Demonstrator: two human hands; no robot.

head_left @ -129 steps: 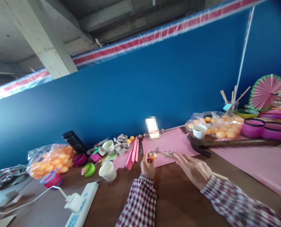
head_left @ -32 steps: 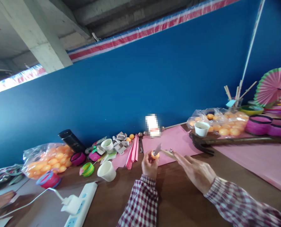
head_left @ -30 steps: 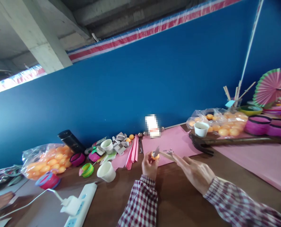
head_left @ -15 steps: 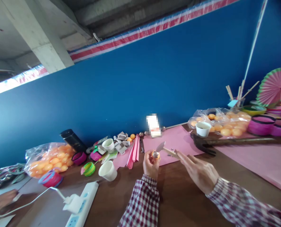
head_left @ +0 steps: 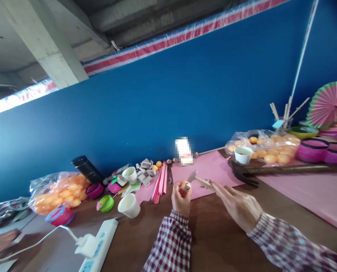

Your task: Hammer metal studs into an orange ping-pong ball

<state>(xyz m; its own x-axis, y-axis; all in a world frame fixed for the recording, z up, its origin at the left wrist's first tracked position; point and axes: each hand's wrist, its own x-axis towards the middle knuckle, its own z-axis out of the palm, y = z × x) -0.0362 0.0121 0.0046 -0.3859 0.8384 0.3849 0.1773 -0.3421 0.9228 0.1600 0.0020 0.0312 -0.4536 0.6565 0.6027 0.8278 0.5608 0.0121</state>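
My left hand (head_left: 180, 202) is closed around an orange ball (head_left: 183, 184) that has a shiny silver patch on its facing side. Between the fingers of my right hand (head_left: 239, 206) is the wooden handle of a small palette knife (head_left: 202, 182). Its metal blade points left, just above and to the right of the ball; whether the two touch I cannot tell. Under the knife lies a pink sheet (head_left: 213, 166) with a few small dark bits (head_left: 205, 185) on it.
A claw hammer (head_left: 284, 170) and a white cup (head_left: 243, 155) stand right, before bagged orange balls (head_left: 281, 158). Leftward are another cup (head_left: 129, 206), a power strip (head_left: 100, 243), a ball bag (head_left: 60, 192) and a black cylinder (head_left: 87, 169). Another person's hand (head_left: 0, 241) shows far left.
The ball has turned slightly in my left hand, so its silver patch faces me more. My right hand stays almost in place, with the blade shifted slightly left.
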